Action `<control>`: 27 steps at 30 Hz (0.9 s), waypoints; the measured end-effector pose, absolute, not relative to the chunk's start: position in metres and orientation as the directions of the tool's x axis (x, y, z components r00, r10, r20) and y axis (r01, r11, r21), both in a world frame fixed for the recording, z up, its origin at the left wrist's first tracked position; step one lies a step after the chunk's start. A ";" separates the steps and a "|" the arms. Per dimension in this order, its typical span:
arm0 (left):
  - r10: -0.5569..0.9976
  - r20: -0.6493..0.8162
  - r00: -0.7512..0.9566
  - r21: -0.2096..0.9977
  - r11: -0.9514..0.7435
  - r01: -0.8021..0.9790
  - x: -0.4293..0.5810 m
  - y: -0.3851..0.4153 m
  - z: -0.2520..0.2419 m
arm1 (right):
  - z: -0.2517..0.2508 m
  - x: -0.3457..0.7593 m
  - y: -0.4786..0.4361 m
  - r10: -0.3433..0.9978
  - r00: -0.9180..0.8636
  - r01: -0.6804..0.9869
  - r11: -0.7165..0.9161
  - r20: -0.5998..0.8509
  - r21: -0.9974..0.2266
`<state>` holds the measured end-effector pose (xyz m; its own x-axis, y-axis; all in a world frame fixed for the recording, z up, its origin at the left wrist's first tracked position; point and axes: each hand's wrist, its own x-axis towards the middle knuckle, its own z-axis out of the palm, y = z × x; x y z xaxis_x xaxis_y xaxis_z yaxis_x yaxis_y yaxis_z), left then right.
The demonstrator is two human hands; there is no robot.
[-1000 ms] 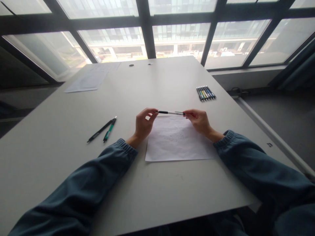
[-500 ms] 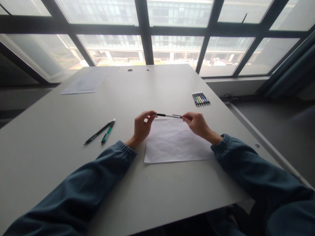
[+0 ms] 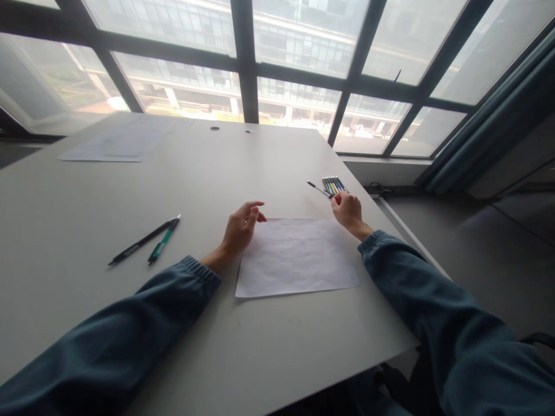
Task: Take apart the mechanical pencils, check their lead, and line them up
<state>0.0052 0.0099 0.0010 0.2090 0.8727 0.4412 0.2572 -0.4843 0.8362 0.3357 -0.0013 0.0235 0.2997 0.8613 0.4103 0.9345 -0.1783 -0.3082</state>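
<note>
Between the fingers of my right hand (image 3: 347, 210) is one end of a black-and-white pen (image 3: 319, 189), whose other end points up and to the left. The hand is just in front of a row of several pens (image 3: 334, 184) laid side by side, hiding their near ends in part. My left hand (image 3: 241, 227) holds nothing; its fingers are apart over the upper left corner of a sheet of paper (image 3: 299, 260). Faint marks show on that sheet. Left of my left hand, a black pen (image 3: 141, 241) and a green pen (image 3: 163, 241) lie close together.
More paper sheets (image 3: 113, 144) lie at the far left of the white table (image 3: 208, 346). Two small round fittings, one a dark grommet (image 3: 215, 128), are near its far edge. Large windows (image 3: 299, 104) rise behind, and a dark curtain (image 3: 485, 127) hangs at the right.
My left hand has let go of the pen and its fingers have spread. My right hand has carried the pen toward the row of pens. The view has tilted and turned slightly right.
</note>
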 end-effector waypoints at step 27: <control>0.869 0.436 0.233 0.802 -0.493 0.339 0.006 0.002 0.007 | 0.007 0.332 0.047 0.929 0.328 0.941 -0.306 0.169 -0.145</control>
<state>0.0058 0.0018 0.0067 0.2328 0.8692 0.4362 0.3386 -0.4929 0.8015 0.3318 0.0468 0.0072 0.3283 0.9294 0.1688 0.9409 -0.3061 -0.1447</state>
